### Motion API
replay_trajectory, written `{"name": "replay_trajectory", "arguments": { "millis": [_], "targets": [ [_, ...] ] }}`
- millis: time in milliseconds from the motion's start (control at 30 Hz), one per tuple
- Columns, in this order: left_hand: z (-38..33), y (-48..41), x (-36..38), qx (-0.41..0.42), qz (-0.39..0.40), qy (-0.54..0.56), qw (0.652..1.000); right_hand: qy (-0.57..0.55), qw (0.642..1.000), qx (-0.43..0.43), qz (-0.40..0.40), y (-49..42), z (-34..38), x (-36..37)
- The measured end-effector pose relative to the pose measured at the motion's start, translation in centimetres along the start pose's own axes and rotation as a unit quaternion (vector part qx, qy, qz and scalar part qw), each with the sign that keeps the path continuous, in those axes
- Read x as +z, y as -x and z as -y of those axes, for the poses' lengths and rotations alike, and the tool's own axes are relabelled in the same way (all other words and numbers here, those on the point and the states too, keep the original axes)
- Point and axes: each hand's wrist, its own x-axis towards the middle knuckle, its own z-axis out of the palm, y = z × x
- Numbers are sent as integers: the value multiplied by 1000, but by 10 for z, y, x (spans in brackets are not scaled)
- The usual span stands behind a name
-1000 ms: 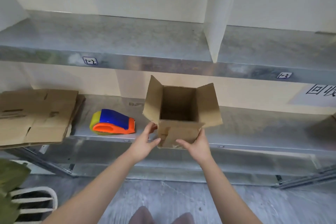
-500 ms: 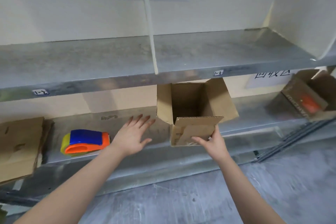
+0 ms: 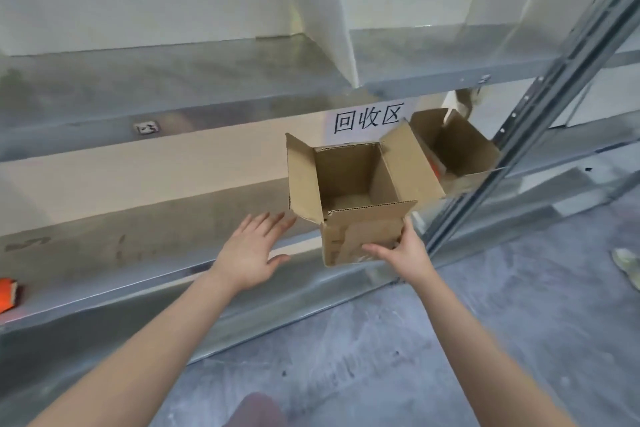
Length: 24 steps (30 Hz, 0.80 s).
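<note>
A small brown cardboard box [image 3: 360, 218] with its top flaps open is held in the air in front of the lower metal shelf [image 3: 145, 274]. My right hand [image 3: 403, 255] grips its lower front corner, thumb across the front face and fingers round the side. My left hand [image 3: 252, 250] is flat with spread fingers, just left of the box and apart from it. The box looks empty inside.
A second open cardboard box [image 3: 457, 149] sits on the lower shelf at the right, under a paper sign [image 3: 369, 120] with black characters. An orange tape dispenser [image 3: 7, 291] shows at the far left edge. A slanted metal upright [image 3: 512, 135] stands right. Grey floor lies below.
The view has swung right along the shelves. My right hand has carried the box rightwards towards the sign. My left hand, off the box since half a second ago, stays open beside it.
</note>
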Motion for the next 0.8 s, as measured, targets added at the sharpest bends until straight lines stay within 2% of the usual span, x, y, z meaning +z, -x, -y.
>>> {"name": "replay_trajectory", "arguments": {
  "millis": [167, 367, 633, 700, 800],
  "targets": [
    [-63, -69, 8, 9, -2, 53, 999, -4, 1000, 4, -5, -50, -17, -73],
    [-108, -153, 31, -43, 22, 185, 982, 2, 1000, 24, 15, -125, -46, -117],
    [-136, -230, 59, -120, 25, 352, 928, -20, 998, 62, 25, -188, -72, -128],
    [-144, -241, 64, -138, 22, 377, 916, -39, 996, 85, 2, -194, -80, -125],
    [-147, -252, 73, -141, 31, 369, 918, 1, 992, 106, -68, -201, -93, -117]
  ]
}}
